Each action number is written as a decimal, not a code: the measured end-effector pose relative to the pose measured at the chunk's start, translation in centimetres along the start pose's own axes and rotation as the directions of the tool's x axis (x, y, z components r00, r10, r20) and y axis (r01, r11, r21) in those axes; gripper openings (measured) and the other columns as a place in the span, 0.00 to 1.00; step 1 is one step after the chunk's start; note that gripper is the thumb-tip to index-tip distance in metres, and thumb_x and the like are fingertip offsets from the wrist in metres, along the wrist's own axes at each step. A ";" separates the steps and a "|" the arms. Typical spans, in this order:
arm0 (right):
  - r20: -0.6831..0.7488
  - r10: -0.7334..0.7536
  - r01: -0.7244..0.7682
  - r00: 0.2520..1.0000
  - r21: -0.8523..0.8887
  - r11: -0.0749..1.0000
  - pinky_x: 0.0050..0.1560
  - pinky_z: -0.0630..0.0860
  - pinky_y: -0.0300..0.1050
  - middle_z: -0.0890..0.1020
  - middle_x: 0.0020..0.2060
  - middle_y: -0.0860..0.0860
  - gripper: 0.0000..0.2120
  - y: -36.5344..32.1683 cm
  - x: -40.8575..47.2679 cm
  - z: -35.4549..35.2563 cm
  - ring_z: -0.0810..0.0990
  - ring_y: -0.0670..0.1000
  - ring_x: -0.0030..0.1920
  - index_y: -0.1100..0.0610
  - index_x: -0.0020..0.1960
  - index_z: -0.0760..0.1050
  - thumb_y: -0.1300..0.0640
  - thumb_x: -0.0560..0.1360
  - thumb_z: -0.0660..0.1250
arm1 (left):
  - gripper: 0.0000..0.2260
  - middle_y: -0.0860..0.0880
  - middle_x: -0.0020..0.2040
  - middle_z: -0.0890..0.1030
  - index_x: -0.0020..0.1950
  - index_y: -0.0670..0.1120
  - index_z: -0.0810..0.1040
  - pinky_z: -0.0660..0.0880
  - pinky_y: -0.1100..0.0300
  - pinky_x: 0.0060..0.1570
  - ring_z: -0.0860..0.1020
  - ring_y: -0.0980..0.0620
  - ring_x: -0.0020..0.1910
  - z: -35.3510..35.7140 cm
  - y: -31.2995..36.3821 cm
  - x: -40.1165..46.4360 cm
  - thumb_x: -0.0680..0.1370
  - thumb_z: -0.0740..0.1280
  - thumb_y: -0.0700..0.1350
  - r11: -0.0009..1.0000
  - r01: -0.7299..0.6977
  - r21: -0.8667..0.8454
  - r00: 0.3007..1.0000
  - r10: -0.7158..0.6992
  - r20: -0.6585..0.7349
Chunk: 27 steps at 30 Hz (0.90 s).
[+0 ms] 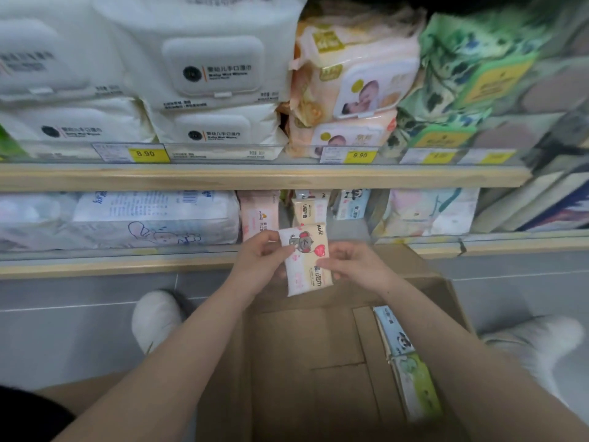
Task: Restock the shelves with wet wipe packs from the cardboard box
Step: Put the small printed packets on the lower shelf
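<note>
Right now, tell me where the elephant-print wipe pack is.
In the head view the elephant-print wipe pack sits centre frame, held between the left hand and right hand, above the cardboard box and in front of the lower shelf.

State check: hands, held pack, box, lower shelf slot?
Left hand: pinches the pack's left edge.
Right hand: grips its right edge.
Small cream elephant-print wet wipe pack: held upright, off the shelf.
Brown cardboard box: open, two packs left inside.
Lower wooden shelf: matching cream packs stocked behind.
</note>
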State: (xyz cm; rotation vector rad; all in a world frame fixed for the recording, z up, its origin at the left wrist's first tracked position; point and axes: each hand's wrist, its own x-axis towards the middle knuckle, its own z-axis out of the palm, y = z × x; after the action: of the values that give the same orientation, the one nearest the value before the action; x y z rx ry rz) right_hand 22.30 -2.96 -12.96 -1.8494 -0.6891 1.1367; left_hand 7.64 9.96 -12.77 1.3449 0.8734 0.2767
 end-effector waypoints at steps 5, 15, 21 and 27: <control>-0.189 -0.091 0.084 0.978 -0.042 0.996 0.33 0.72 0.28 0.81 0.26 0.42 0.03 -0.1 -0.4 -1.5 0.76 0.38 0.27 0.57 0.45 0.79 0.64 0.73 0.70 | 0.09 0.54 0.53 0.79 0.52 0.49 0.76 0.75 0.57 0.51 0.77 0.53 0.52 -0.7 -2.0 0.5 0.75 0.68 0.51 0.830 -0.238 0.505 0.970 0.227 0.085; -0.393 -0.181 0.096 0.902 -0.225 0.970 0.36 0.71 0.24 0.81 0.39 0.50 0.04 1.0 7.3 -2.5 0.78 0.39 0.36 0.58 0.50 0.78 0.61 0.77 0.66 | 0.23 0.52 0.71 0.65 0.73 0.52 0.62 0.68 0.55 0.65 0.59 0.50 0.71 -2.5 -9.4 1.8 0.78 0.62 0.47 0.377 -0.370 0.849 0.913 0.317 0.258; -0.421 -0.066 -0.043 0.905 -0.244 0.969 0.57 0.76 0.52 0.83 0.49 0.61 0.10 3.3 10.9 -1.1 0.81 0.56 0.49 0.66 0.53 0.79 0.60 0.77 0.65 | 0.23 0.49 0.69 0.68 0.72 0.50 0.65 0.67 0.55 0.66 0.62 0.47 0.69 -2.6 -10.1 2.2 0.77 0.64 0.45 0.371 -0.399 0.838 0.896 0.352 0.271; -0.357 -0.037 -0.211 0.933 -0.627 0.750 0.44 0.65 0.41 0.79 0.53 0.63 0.15 3.1 11.6 -1.4 0.77 0.59 0.53 0.66 0.55 0.77 0.56 0.80 0.59 | 0.23 0.49 0.69 0.67 0.72 0.50 0.64 0.69 0.54 0.64 0.61 0.47 0.69 -2.6 -10.1 2.2 0.78 0.63 0.46 0.377 -0.390 0.840 0.901 0.344 0.263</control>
State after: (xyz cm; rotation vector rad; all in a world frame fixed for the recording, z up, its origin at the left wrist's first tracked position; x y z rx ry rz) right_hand 28.69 4.09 -20.38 -2.6303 -0.8679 0.6014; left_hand 4.30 10.76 -22.83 2.5666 0.6525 0.1127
